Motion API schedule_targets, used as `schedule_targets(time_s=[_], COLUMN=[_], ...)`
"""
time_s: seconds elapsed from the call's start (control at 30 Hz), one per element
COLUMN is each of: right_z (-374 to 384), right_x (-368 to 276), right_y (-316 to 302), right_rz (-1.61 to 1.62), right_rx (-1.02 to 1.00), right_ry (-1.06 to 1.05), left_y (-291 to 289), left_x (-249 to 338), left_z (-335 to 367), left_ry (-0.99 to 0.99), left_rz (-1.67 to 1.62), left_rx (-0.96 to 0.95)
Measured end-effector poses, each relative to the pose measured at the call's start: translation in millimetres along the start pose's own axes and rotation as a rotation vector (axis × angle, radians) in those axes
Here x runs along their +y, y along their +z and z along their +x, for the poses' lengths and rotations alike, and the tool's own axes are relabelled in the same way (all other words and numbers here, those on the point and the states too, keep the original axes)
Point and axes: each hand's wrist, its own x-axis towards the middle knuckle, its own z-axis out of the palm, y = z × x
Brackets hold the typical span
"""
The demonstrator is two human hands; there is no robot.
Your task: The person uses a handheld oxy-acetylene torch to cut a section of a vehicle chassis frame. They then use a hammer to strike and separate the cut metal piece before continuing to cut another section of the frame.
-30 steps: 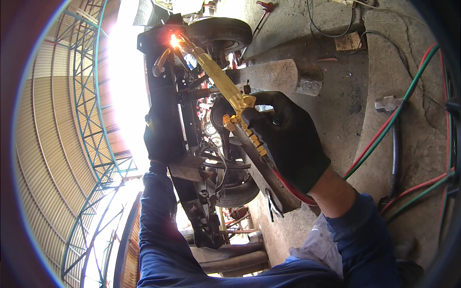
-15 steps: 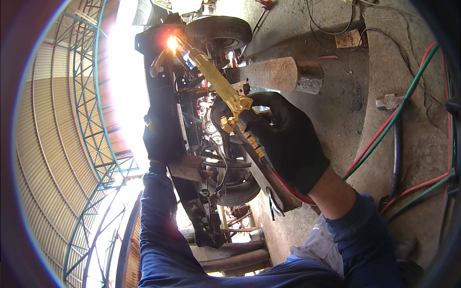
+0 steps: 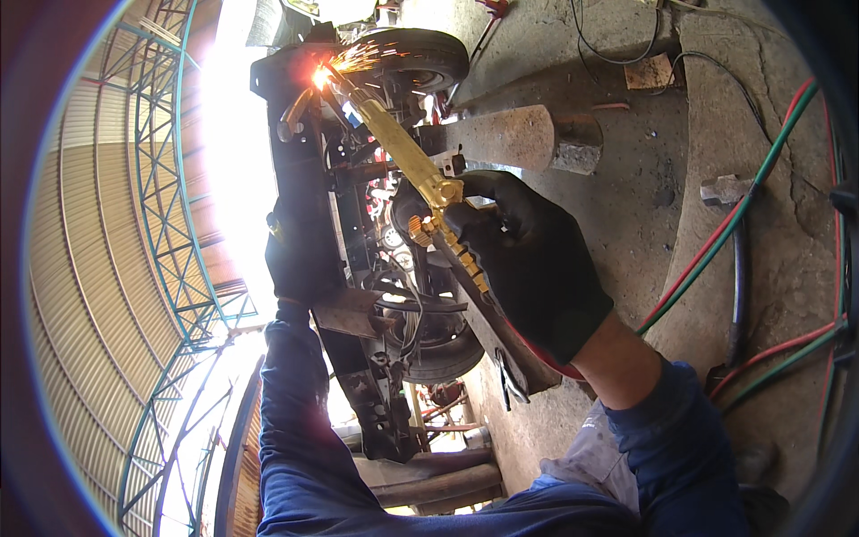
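My right hand (image 3: 541, 264), in a black glove, is closed around a brass cutting torch (image 3: 403, 152). The torch slants up and to the left, its tip beside a dark steel vehicle frame (image 3: 304, 170). A bright orange glow (image 3: 320, 77) burns at that spot, and sparks (image 3: 362, 58) spray to the right toward a tire (image 3: 429, 58). My left hand (image 3: 300, 255), also black-gloved, lies against the frame lower down. Its fingers blend into the dark metal, so their grip is hidden. A short tube stub (image 3: 292, 118) sticks out of the frame near the glow.
Red and green hoses (image 3: 716, 228) run along the concrete floor at the right. A hammer (image 3: 729, 190) lies beside them. A second wheel (image 3: 443, 358) sits under the frame's near end. Pliers (image 3: 510, 380) rest on a metal piece below my right hand.
A spray of sparks has appeared, shooting right from the torch tip across the tire. The torch and my right hand have shifted very slightly left; my left hand stays put.
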Motion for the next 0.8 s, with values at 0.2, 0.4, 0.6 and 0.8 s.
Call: schedule_targets(time_s=[0.2,0.4,0.6,0.8], right_z=[-1,-3,-4,-2], right_x=[-6,-12,-7,-1], right_y=[0,0,5,8], right_rz=[-0.003,-0.047,-0.074,-0.137], right_rx=[-0.014,-0.024,0.029,0.098], right_ry=[0.01,0.032,-0.072,-0.172], left_y=[-1,-1,0,2], left_x=[0,1,0,1], left_z=[-1,-4,-3,-1], left_ry=[0.0,-0.002,-0.005,-0.007], left_rz=[0.0,-0.004,-0.003,-0.006], left_rx=[-0.002,-0.001,0.0,0.008])
